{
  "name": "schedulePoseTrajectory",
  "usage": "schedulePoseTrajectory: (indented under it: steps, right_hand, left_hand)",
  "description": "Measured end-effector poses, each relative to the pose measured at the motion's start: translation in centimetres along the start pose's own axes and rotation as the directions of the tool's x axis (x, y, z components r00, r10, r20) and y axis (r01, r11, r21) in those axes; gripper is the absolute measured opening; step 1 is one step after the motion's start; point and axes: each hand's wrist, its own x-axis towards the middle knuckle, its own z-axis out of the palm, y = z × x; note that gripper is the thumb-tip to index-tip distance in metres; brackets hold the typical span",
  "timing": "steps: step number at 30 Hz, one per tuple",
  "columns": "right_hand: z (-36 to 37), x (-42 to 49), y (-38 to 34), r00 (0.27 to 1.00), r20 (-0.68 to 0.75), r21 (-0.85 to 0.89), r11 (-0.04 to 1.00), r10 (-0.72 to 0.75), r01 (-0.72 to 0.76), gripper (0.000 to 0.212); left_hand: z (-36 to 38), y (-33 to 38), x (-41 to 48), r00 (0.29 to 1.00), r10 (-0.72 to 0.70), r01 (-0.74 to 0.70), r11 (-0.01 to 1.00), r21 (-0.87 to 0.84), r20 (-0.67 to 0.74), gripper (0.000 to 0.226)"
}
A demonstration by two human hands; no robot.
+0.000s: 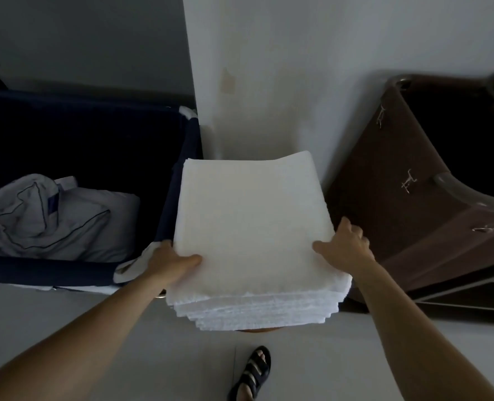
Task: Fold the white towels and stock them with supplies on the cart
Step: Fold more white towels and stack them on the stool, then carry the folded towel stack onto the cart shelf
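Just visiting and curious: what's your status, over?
Left hand, right hand grip the towel stack by its sides. Stack folded, neat. Blue bin and brown bin flank it closely.

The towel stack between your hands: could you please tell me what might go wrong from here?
The towel stack has stepped lower layers at its near edge, so some may slide out if lifted. The left hand and right hand grip only its near corners, so the far end could sag or tip.

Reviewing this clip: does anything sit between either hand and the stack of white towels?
Nothing visible does. The left hand and the right hand already grip the towel stack at its near sides, thumbs on top.
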Motion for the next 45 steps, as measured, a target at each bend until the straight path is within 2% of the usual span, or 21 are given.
schedulePoseTrajectory:
  steps: [1,3,5,7,8,11,15,17,22,25,29,33,35,36,38,39,41,43,44,45]
  right_hand:
    - [0.0,0.2,-1.2,0.997,-0.059,0.003,0.999,-0.054,0.054,0.101]
    - [0.8,1.0,-2.8,0.97,-0.132,-0.081,0.977,-0.206,0.196,0.093]
    - [2.5,1.9,-2.9,0.939,-0.083,-0.22,0.925,-0.334,0.309,0.083]
    - [4.5,2.7,-1.4,0.929,-0.001,-0.277,0.893,-0.37,0.355,0.078]
    - [5.4,3.0,-0.4,0.931,0.009,-0.264,0.897,-0.365,0.354,0.078]
    - [7.0,4.0,2.6,0.935,-0.051,-0.176,0.925,-0.351,0.338,0.075]
    - [8.7,4.8,6.0,0.939,-0.124,-0.047,0.947,-0.322,0.319,0.074]
    - [9.2,5.7,6.5,0.946,-0.116,-0.01,0.952,-0.304,0.304,0.074]
    - [8.6,7.3,5.5,0.948,-0.052,-0.082,0.947,-0.315,0.31,0.074]
    - [8.3,6.9,5.2,0.938,-0.079,-0.151,0.934,-0.338,0.324,0.076]
    - [7.6,5.9,3.6,0.88,-0.152,-0.288,0.872,-0.45,0.396,0.075]
    - [7.4,5.0,3.6,0.93,-0.104,-0.12,0.933,-0.353,0.34,0.091]
    - [7.1,4.8,3.8,0.965,-0.059,-0.027,0.966,-0.256,0.255,0.104]
    - [6.7,4.9,3.7,0.98,-0.036,0.032,0.98,-0.197,0.199,0.111]
    - [5.7,5.0,3.9,0.996,0.049,0.206,0.976,-0.077,0.066,0.121]
    - [5.3,4.9,4.3,0.994,0.103,0.309,0.951,-0.037,0.004,0.122]
    - [5.2,4.1,5.8,0.977,0.214,0.475,0.874,0.003,-0.107,0.11]
    - [5.6,2.9,7.4,0.927,0.374,0.554,0.794,0.032,-0.251,0.095]
    - [5.7,2.3,8.0,0.891,0.453,0.577,0.749,0.037,-0.325,0.089]
    - [5.7,1.8,8.4,0.864,0.503,0.595,0.713,0.031,-0.372,0.087]
  left_hand:
    - [0.6,0.9,0.4,0.995,0.072,-0.062,0.988,0.143,-0.067,0.085]
    - [2.0,3.2,1.2,0.952,0.286,-0.2,0.854,0.481,-0.112,0.11]
    - [3.1,5.6,2.3,0.869,0.491,-0.315,0.646,0.696,-0.062,0.107]
    - [3.9,7.1,3.6,0.847,0.529,-0.357,0.496,0.792,0.05,0.096]
    - [4.5,7.2,4.1,0.86,0.5,-0.367,0.471,0.802,0.101,0.092]
    - [7.0,5.7,4.6,0.881,0.446,-0.382,0.472,0.794,0.159,0.088]
    - [10.9,5.2,4.4,0.855,0.501,-0.389,0.446,0.806,0.135,0.086]
    - [11.7,5.6,5.0,0.855,0.501,-0.383,0.434,0.816,0.134,0.086]
    - [11.1,6.3,5.9,0.885,0.439,-0.355,0.43,0.83,0.152,0.088]
    - [10.7,6.5,5.2,0.889,0.428,-0.358,0.433,0.827,0.161,0.09]
    - [11.0,5.6,3.2,0.873,0.443,-0.416,0.463,0.782,0.202,0.088]
    - [11.1,5.0,1.8,0.879,0.412,-0.432,0.472,0.768,0.241,0.084]
    - [10.8,5.6,1.7,0.872,0.426,-0.448,0.491,0.747,0.243,0.082]
    - [10.3,5.8,1.7,0.87,0.454,-0.438,0.53,0.726,0.194,0.08]
    - [8.8,5.1,1.4,0.877,0.481,-0.372,0.679,0.633,0.0,0.08]
    - [7.9,4.2,1.2,0.882,0.461,-0.337,0.757,0.56,-0.093,0.08]
    - [6.3,1.8,0.6,0.894,0.407,-0.306,0.859,0.41,-0.186,0.077]
    - [5.1,-0.5,0.3,0.954,0.243,-0.228,0.968,0.105,-0.175,0.077]
    - [4.6,-1.3,0.4,0.99,0.098,-0.111,0.986,-0.127,-0.104,0.079]
    - [4.2,-2.1,0.5,0.999,-0.038,0.045,0.935,-0.352,0.027,0.076]
